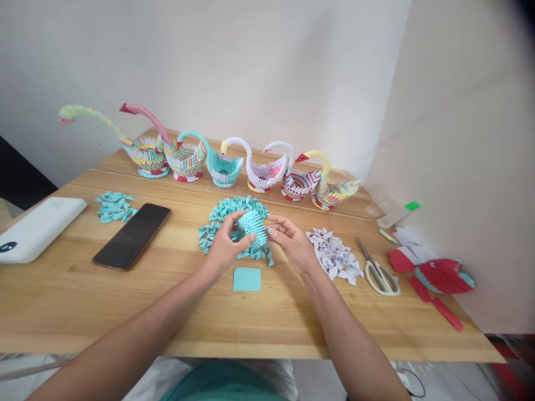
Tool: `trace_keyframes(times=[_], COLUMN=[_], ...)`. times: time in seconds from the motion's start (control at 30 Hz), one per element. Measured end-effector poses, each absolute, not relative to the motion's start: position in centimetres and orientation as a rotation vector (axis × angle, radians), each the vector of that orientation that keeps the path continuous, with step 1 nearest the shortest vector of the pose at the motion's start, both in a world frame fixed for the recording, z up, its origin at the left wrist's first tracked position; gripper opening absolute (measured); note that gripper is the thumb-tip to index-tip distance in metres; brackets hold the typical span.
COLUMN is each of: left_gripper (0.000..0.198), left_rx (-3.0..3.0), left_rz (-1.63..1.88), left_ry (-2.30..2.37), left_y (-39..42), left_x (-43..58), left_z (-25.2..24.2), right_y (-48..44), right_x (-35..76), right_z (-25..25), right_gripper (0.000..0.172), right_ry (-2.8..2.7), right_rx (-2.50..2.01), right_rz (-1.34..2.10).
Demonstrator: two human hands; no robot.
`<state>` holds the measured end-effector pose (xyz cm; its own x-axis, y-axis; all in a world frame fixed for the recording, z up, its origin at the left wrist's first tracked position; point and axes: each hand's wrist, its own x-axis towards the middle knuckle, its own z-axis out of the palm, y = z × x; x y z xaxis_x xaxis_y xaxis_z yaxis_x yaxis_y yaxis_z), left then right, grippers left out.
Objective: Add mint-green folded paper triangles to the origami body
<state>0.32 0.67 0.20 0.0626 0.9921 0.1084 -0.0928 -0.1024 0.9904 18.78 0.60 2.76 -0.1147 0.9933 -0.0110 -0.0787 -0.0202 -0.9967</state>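
My left hand (230, 240) is wrapped round a turquoise ring of folded paper pieces (253, 227), tilted on its side above the table. At the ring's right edge, my right hand (290, 240) pinches a small turquoise folded paper piece (270, 230) between thumb and fingers. Whether that piece is in the ring or apart from it is hard to make out. Behind and below the hands spreads a heap of turquoise folded paper pieces (217, 210). Nearer to me lies a flat turquoise paper card (247, 279).
Several paper swans (225, 167) stand along the back. On the left are a phone (132, 236), a white power bank (42, 229) and a small turquoise pile (115, 206). To the right lie white folded pieces (335, 254), scissors (379, 274) and a red paper model (445, 275).
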Motion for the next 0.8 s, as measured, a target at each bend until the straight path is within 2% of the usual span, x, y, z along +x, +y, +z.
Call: trace_keyframes(times=[0.8], left_gripper=[0.059], left_rx=[1.325], left_rz=[1.254], left_ry=[1.115], left_y=[0.36], left_x=[0.11], left_z=[0.97], right_y=[0.96], right_x=[19.28], right_z=[2.11], right_gripper=[0.053], right_ry=[-1.218], right_rx=[-1.047], right_rz=[1.451])
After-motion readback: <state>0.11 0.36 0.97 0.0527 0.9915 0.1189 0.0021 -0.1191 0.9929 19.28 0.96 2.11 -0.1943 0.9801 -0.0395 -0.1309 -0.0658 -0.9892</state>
